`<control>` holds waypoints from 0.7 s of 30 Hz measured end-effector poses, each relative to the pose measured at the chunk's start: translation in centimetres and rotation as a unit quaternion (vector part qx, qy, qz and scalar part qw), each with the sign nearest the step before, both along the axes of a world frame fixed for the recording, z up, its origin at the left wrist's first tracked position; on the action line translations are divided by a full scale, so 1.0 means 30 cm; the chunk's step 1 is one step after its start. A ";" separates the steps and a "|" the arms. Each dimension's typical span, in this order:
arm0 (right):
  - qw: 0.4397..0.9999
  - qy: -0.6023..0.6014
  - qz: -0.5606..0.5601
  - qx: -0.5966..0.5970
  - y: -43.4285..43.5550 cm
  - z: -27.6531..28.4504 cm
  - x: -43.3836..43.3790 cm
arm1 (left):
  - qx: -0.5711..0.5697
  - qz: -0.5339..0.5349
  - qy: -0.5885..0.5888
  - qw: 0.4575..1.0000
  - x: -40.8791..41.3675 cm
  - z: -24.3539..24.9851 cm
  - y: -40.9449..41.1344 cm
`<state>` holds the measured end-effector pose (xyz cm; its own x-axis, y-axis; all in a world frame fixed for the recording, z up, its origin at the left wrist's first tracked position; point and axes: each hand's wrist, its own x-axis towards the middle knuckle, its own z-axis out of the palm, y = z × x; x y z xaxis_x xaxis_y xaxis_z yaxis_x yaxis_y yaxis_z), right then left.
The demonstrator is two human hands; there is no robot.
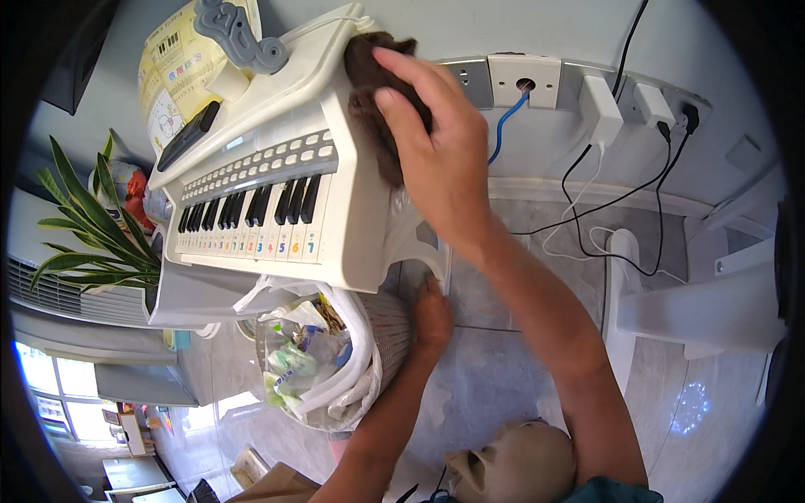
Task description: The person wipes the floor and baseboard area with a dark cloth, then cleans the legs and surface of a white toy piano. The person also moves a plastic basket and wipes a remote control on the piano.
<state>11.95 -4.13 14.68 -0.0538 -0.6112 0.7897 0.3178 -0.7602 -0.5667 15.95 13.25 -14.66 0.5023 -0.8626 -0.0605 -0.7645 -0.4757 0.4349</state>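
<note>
A cream toy electronic piano [361, 207] with numbered keys stands against the wall, tilted in my view. My right hand [443, 132] presses a dark brown cloth [377, 69] to the piano's right end panel, thumb and fingers bent over it. Lower down, my left hand [434, 317] reaches beside the bin to the foot of the piano's curved white leg [418, 248]. Its fingertips are at or against that leg, and whether they grip it is unclear. A waste bin [390, 333] with a white liner bag [361, 352] and mixed rubbish stands before the keyboard.
On the piano top are a black remote-like object [188, 135], a grey scroll-shaped music rest [242, 38] and a yellow printed sheet [170, 69]. Wall sockets hold a white adapter [600, 110], with a blue cable [503, 126] and loose black cords nearby. A snake plant [94, 220] stands left.
</note>
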 end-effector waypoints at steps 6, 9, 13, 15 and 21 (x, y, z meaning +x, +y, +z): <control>0.998 0.027 0.046 0.027 0.073 -0.060 0.011 | -0.022 0.013 0.019 0.999 -0.008 -0.010 0.001; 0.992 0.067 0.107 0.022 0.205 -0.114 -0.053 | -0.050 0.013 0.027 0.998 0.000 -0.048 0.003; 0.978 0.093 0.184 -0.021 0.347 -0.146 -0.147 | -0.068 0.023 0.032 0.997 -0.004 -0.037 0.000; 0.978 0.097 0.178 -0.057 0.356 -0.173 -0.157 | -0.080 0.021 0.035 0.996 -0.006 -0.032 -0.021; 0.993 0.066 0.098 -0.023 0.271 -0.130 -0.062 | -0.084 0.026 0.025 0.996 0.028 -0.045 0.017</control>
